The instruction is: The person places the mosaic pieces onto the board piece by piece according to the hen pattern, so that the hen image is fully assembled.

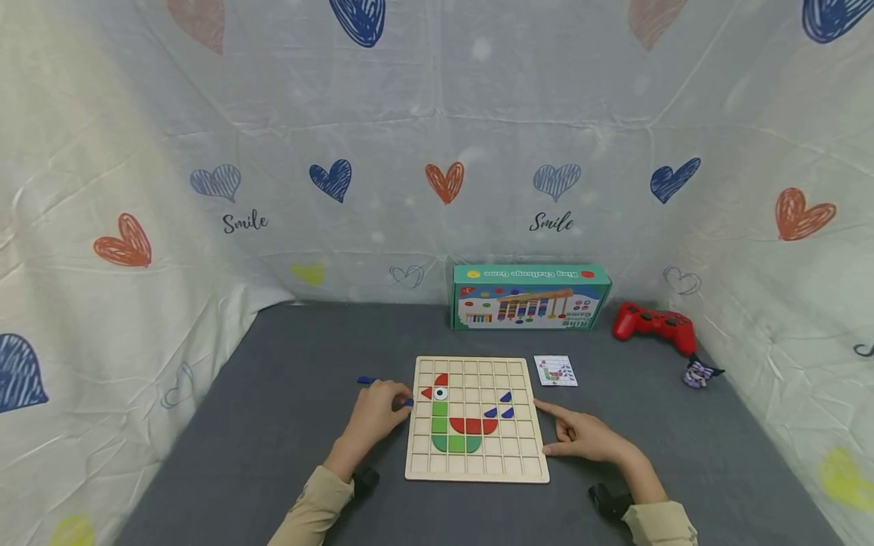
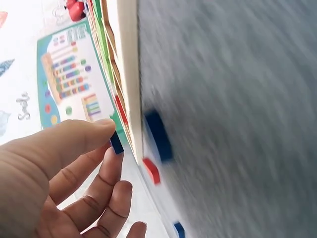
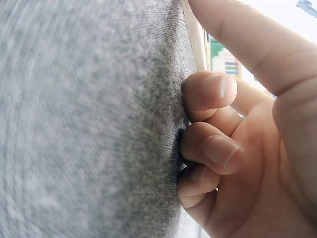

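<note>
Left hand [image 1: 378,411] pinches blue tile [image 2: 116,143] beside left edge of wooden grid board [image 1: 419,464]. Right hand [image 1: 589,437]: index finger and thumb extended against right edge. Risk: slack pinch may drop tile; uneven push may skew board.

A creased white fabric backdrop [image 1: 382,91], printed with blue, red, pink and yellow hearts [image 1: 331,179] and the black word "Smile" [image 1: 246,222], encloses the rear and both sides. Before it lies a tabletop [image 1: 307,349] covered in dark grey cloth; warm yellowish light tints the upper left fabric, the rear appearing cooler.
</note>
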{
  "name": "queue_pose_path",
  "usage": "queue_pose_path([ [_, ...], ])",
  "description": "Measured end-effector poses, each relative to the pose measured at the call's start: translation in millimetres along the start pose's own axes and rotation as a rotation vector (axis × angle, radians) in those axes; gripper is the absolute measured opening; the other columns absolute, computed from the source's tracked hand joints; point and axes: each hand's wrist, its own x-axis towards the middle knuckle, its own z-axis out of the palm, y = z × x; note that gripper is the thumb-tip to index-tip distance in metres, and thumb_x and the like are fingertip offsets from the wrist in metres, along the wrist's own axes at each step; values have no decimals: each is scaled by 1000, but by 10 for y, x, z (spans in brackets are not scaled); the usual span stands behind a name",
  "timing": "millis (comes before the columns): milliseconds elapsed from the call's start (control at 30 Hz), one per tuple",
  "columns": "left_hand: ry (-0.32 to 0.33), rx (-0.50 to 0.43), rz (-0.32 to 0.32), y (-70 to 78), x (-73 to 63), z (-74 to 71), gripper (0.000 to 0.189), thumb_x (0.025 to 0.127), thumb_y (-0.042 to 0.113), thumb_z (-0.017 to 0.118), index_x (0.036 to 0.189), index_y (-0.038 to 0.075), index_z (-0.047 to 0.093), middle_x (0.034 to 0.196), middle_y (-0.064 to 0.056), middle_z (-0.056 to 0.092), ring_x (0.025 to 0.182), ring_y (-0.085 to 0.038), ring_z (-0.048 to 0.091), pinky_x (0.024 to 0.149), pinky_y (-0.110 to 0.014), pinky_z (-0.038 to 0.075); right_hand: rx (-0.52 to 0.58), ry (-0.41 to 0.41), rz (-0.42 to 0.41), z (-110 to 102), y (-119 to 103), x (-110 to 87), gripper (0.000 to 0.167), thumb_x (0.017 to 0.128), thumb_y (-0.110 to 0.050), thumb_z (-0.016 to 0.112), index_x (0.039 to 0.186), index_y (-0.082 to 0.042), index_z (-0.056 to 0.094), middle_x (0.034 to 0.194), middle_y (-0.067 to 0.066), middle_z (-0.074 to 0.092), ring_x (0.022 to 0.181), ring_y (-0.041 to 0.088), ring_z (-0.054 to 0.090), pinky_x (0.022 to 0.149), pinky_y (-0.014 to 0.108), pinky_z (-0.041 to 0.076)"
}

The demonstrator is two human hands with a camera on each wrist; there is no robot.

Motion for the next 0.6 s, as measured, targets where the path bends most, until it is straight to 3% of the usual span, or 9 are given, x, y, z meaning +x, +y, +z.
queue_pose_path([
  [233, -26, -40, 52, 199, 5, 64, 14, 73, 17, 76, 87, 15, 73, 72, 4, 60, 69, -12, 48, 65, -35, 39, -1, -4, 5, 5, 7, -4, 78, 80, -40, 70, 143, -11, 36, 66, -6, 46, 51, 1, 36, 49, 18, 29],
  [600, -88, -65, 121, 474, 37, 184, 10, 76, 20, 74, 86, 17, 74, 73, 6, 63, 72, -11, 53, 68, -34, 42, -11, -5, 10, 2, -4, -1, 78, 80, -40, 70, 143, -10, 36, 66, -7, 46, 51, 0, 36, 49, 18, 29],
])
